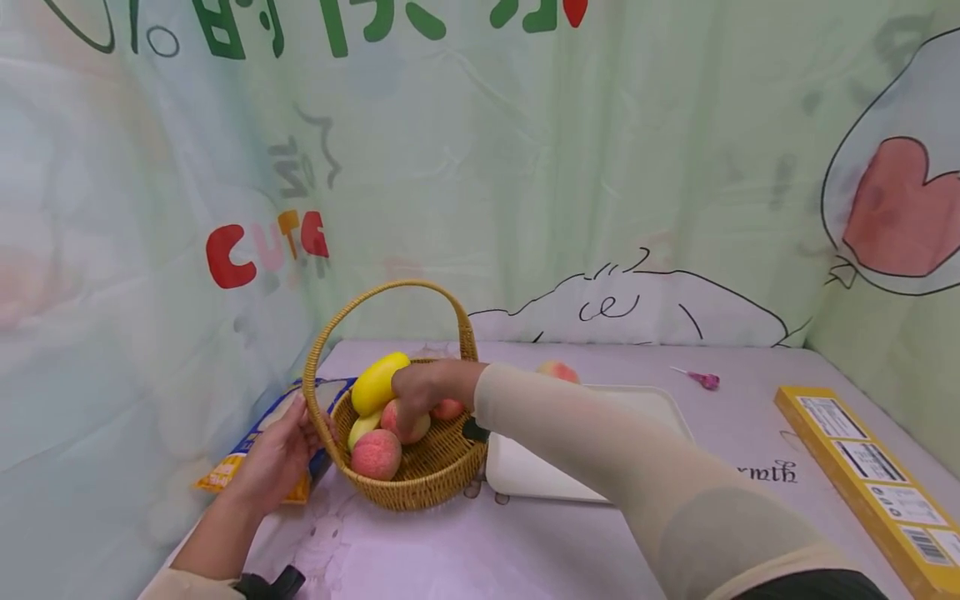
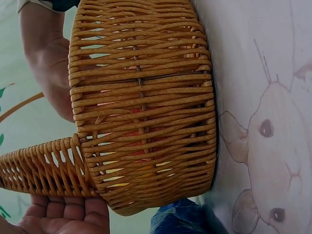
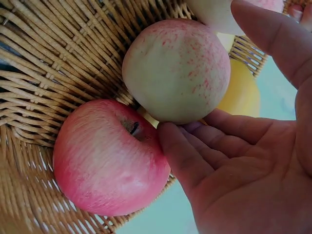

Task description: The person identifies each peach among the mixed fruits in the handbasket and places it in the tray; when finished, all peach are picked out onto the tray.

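A wicker basket (image 1: 420,492) with a tall arched handle stands on the table. In it are a yellow mango-like fruit (image 1: 377,385), a front peach (image 1: 377,455), a middle peach (image 1: 411,423) and a red apple (image 3: 109,161). My right hand (image 1: 431,387) reaches into the basket. In the right wrist view its fingertips touch the pale pink-speckled peach (image 3: 178,73) and lie beside the apple, with the thumb spread away. My left hand (image 1: 281,454) is at the left foot of the handle, its extended fingers (image 2: 68,207) against the handle; the fingertips are hidden behind it.
A blue-and-orange bag (image 1: 225,473) lies left of the basket, partly behind my left hand. To the right are a white tray (image 1: 540,467), partly under my right sleeve, a peach (image 1: 558,371) behind it, a small pink-handled tool (image 1: 705,380) and a yellow box (image 1: 862,475).
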{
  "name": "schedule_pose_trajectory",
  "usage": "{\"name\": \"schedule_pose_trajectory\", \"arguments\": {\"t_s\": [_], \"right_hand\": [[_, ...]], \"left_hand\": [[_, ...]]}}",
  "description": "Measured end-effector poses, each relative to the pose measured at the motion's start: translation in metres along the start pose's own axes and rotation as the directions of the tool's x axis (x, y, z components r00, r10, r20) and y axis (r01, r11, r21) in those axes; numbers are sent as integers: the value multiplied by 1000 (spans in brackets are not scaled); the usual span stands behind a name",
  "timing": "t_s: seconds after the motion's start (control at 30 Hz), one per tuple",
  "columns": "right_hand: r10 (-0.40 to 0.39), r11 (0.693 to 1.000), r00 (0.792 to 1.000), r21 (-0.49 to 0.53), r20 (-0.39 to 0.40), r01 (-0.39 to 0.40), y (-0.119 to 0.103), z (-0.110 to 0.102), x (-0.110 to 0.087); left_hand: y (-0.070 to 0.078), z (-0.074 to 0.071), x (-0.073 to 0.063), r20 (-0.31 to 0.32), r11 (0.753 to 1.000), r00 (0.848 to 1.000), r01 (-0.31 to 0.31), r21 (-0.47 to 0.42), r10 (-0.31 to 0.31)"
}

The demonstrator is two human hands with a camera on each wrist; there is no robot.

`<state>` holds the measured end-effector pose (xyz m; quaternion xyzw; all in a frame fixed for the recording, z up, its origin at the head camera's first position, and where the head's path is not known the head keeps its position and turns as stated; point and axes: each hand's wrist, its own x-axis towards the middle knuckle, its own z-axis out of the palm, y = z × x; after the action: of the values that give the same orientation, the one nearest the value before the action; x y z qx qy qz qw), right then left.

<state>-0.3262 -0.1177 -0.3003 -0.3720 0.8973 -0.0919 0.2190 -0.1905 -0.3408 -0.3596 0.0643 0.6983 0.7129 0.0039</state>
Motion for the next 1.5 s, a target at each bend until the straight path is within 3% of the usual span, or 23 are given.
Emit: {"name": "schedule_pose_trajectory", "arguments": {"t_s": [0.3,0.5,0.67,0.83,1.07,1.3,1.5], "right_hand": [[41,998,999,-46,18,-40,0,6,2],[22,1000,999,7,37,-22,-1,5,0],[-12,998,999,-60,33,14,0,8,0],[-53,983,999,-174,1,53,2,9,0],[-92,986,994,-148,-58,82,7,3,1],[-107,992,990,-77,-94,100,12,-2,3],[-174,983,973,-84,-151,163,16,-1,4]], "left_hand": [[-5,2,3,30,1000,1000,-8,5,8],[-6,3,5,70,999,997,-36,-12,37],[-5,4,7,85,999,995,-41,-14,42],[-4,4,7,86,999,995,-40,-16,41],[-1,3,4,98,997,993,-59,-39,63],[0,1,4,73,999,996,-44,-13,45],[-1,-2,2,56,999,998,-41,-11,41]]}}
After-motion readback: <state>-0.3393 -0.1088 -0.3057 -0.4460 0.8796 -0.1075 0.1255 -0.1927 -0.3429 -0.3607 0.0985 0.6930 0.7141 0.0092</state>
